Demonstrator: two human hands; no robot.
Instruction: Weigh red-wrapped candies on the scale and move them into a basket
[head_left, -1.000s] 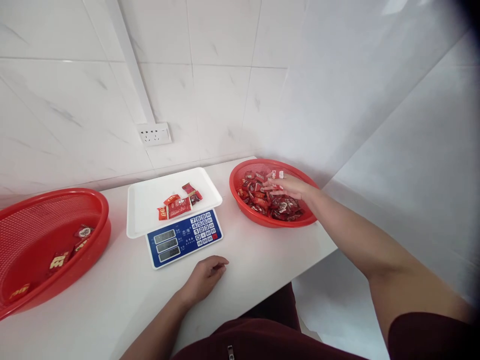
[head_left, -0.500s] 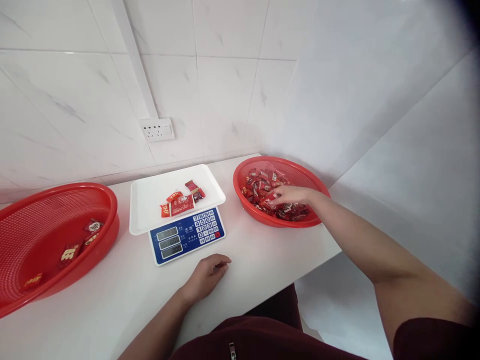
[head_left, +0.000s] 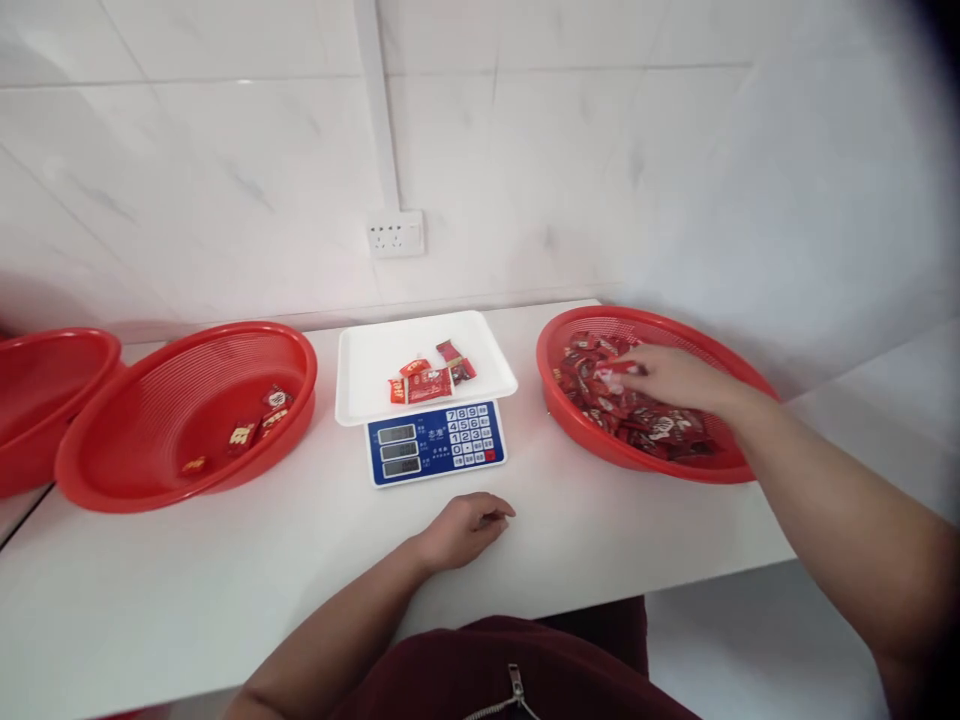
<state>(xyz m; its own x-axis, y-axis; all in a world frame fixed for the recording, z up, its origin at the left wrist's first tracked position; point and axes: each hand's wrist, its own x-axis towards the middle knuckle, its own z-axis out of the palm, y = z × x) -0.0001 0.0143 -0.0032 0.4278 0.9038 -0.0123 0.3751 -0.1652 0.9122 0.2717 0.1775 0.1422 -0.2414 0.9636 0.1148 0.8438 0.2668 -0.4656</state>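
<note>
My right hand [head_left: 675, 378] is inside the right red basket [head_left: 574, 425], its fingers closed on a small red candy packet [head_left: 619, 371]. Under and around it lies a heap of red-wrapped candies [head_left: 667, 428]. My left hand [head_left: 466, 530] rests on the white table, loosely curled with a gap between thumb and fingers and nothing visible in it. Just beyond it stands a blue and white digital scale [head_left: 439, 445]. On the scale's white tray [head_left: 371, 365] lie a larger red packet [head_left: 430, 385] and a few smaller wrapped candies [head_left: 456, 360].
Left of the scale stands another red basket [head_left: 180, 380] with several wrapped candies at its right side. A further red basket [head_left: 52, 400] is at the far left, cut off by the view. A wall socket [head_left: 396, 235] is behind the scale on the tiled wall.
The view has swung left, so things sit further right and another basket shows at the far left. My right hand stays in the right basket with a packet. My left hand stays on the table.
</note>
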